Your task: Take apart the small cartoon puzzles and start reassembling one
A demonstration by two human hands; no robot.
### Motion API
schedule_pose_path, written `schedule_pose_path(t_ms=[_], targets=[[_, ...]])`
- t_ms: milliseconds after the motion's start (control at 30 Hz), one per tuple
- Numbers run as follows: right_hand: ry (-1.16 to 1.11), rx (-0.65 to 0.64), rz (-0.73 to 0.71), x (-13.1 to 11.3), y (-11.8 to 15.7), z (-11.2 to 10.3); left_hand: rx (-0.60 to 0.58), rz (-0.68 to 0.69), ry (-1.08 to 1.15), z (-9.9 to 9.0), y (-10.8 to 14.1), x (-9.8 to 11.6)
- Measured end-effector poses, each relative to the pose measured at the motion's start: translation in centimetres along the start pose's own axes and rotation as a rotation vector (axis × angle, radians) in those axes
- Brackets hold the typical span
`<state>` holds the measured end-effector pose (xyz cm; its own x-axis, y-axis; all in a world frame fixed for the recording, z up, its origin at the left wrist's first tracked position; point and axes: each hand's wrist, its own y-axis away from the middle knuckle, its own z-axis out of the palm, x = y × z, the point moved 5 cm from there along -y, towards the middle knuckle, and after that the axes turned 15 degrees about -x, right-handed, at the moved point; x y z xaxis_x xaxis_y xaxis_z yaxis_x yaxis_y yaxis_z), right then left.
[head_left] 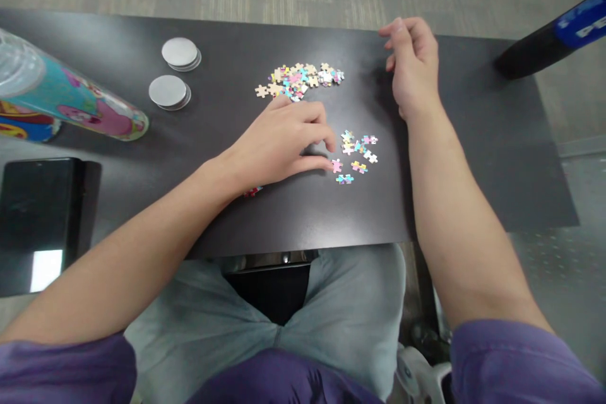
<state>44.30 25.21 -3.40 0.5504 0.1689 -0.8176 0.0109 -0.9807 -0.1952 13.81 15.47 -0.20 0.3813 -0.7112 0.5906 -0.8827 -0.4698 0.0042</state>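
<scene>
My left hand [296,142] reaches over the dark table, thumb and forefinger spread apart. The thumb tip is at the edge of a pink jigsaw piece [336,166], seemingly touching it, with nothing gripped. Several loose jigsaw pieces [358,147] lie face up just to its right. Beyond the hand is a heap of jigsaw pieces [296,77], some showing plain tan backs. Under my left wrist a red piece [253,191] is partly covered. My right hand [414,66] is held at the far side of the table, fingers loosely bent and apart, holding nothing visible.
Two stacks of white discs, a far stack [180,52] and a near stack [168,92], stand left of the heap. A colourful clear-topped tube [89,98] and a black device [40,214] are farther left. A black and blue cylinder [544,47] stands at the right end.
</scene>
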Motion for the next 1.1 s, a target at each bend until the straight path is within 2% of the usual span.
schedule_pose_path(t_ms=[133, 333, 433, 533, 633, 733, 800, 933, 1100], targets=[[-0.014, -0.011, -0.026, 0.0, -0.1, 0.1, -0.052, 0.004, -0.023, -0.1, 0.3, 0.2], [0.003, -0.002, -0.032, 0.5, -0.2, 0.2, -0.094, 0.204, -0.204, 1.4, 0.5, 2.5], [0.006, 0.005, -0.035, 0.8, -0.2, 0.2, -0.105, 0.22, -0.315, 1.8, 0.7, 3.5], [-0.013, 0.013, -0.043, 0.7, -0.2, 0.2, -0.102, 0.214, -0.31, 1.1, 0.9, 3.6], [-0.044, 0.029, -0.057, 0.3, 0.0, 0.2, 0.007, 0.07, -0.26, -0.8, 1.2, 1.6], [-0.092, 0.037, -0.095, 0.0, 0.2, 0.3, 0.181, -0.172, -0.202, -3.2, 2.1, -2.1], [-0.117, 0.033, -0.116, -0.1, 0.3, 0.4, 0.256, -0.274, -0.153, -4.3, 2.8, -4.4], [-0.115, 0.043, -0.099, 0.1, 0.1, 0.4, 0.292, -0.324, -0.118, -5.0, 3.3, -7.0], [-0.074, 0.034, -0.056, 0.2, 0.0, 0.6, 0.283, -0.324, -0.112, -4.6, 2.9, -7.1]])
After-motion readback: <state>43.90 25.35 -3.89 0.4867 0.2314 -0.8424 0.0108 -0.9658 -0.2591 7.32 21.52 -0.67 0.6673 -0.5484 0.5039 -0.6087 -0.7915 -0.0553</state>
